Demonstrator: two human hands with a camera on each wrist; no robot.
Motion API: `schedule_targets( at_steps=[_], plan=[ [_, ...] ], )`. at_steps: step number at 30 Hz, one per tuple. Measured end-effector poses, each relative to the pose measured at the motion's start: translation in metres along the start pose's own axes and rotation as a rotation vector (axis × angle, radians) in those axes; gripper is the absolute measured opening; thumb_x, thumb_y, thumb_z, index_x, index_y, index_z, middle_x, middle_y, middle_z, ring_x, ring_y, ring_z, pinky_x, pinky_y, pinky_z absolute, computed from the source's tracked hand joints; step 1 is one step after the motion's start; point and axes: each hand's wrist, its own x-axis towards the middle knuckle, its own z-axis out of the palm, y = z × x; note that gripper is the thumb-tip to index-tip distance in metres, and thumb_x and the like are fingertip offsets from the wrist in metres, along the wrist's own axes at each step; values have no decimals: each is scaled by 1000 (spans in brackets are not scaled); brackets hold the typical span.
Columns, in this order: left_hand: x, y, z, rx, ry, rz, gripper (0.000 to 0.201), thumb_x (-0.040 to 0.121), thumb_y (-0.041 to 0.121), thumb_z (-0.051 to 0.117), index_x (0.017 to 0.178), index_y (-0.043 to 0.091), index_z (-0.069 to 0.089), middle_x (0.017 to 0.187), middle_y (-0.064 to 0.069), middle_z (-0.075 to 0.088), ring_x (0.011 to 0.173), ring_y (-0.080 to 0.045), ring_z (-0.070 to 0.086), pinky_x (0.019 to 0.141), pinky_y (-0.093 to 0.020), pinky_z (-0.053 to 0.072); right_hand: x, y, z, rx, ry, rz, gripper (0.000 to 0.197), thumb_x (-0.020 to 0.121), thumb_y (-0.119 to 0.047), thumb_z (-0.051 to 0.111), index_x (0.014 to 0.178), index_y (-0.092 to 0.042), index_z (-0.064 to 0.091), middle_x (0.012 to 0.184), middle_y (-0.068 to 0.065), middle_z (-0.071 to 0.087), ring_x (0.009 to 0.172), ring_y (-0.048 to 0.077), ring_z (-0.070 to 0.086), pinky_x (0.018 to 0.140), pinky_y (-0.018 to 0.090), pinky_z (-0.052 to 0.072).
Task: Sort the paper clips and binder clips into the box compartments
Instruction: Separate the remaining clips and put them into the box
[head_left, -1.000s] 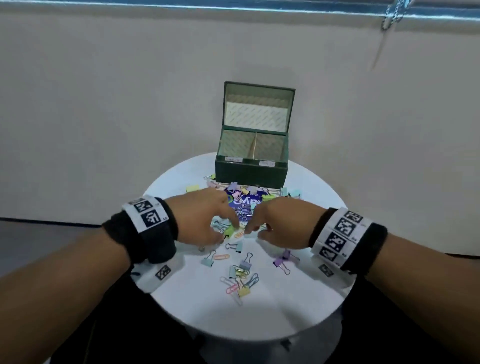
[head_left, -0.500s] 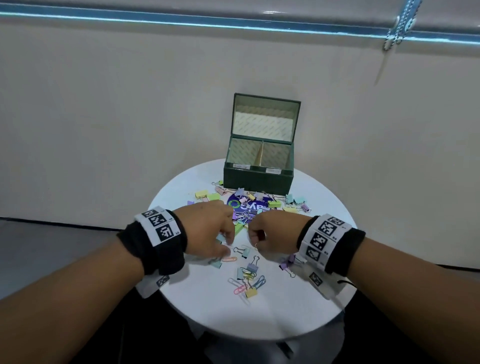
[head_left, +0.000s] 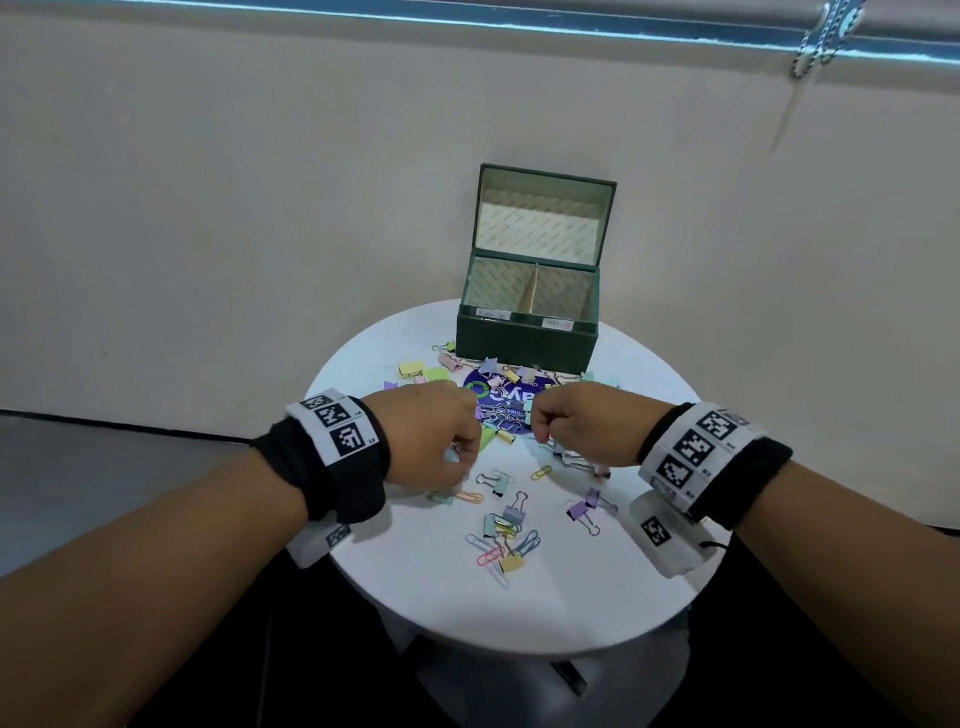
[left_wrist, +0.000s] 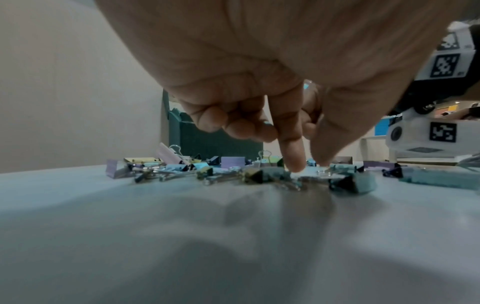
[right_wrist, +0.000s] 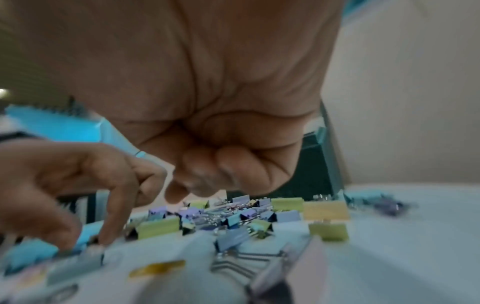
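Hands over a round white tabletop: the left hand pinches down, forefinger and thumb tips on the scattered binder clips and paper clips; the right hand is fisted, contents hidden. The green 2-compartment box stands behind, lid upright, opening upward.

Round white table: stood before a beige wall. Purple printed disc: lay at the table's centre. Bead chain: hung above the table, right.
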Motion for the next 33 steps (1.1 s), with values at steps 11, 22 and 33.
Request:
schedule_targets(
  at_steps=[11, 22, 33],
  plan=[
    [4, 12, -6, 98, -71, 6, 14, 88, 30, 56, 77, 26, 63, 87, 9, 53, 85, -15, 53, 77, -36, 52, 0, -17, 18, -372, -159, 92, 14, 76, -14, 64, 88, -18, 71, 71, -3, 74, 70, 14, 71, 68, 28, 60],
    [4, 14, -11, 66, 8, -22, 28, 94, 22, 43, 116, 37, 51, 87, 13, 57, 78, -18, 53, 63, -27, 38, -17, 13, -13, 540, -72, 163, 13, 80, 3, 40, 82, -6, 50, 56, 8, 42, 43, 15, 23, 45, 19, 21],
    [-1, 17, -6, 62, -83, 2, 17, 87, 41, 56, 83, 27, 65, 89, 10, 53, 79, -12, 54, 71, -30, 47, -33, 25, 26, -283, -25, 25, 25, 88, -51, 61, 91, -29, 49, 79, -11, 58, 75, 12, 52, 66, 30, 40]
  ],
)
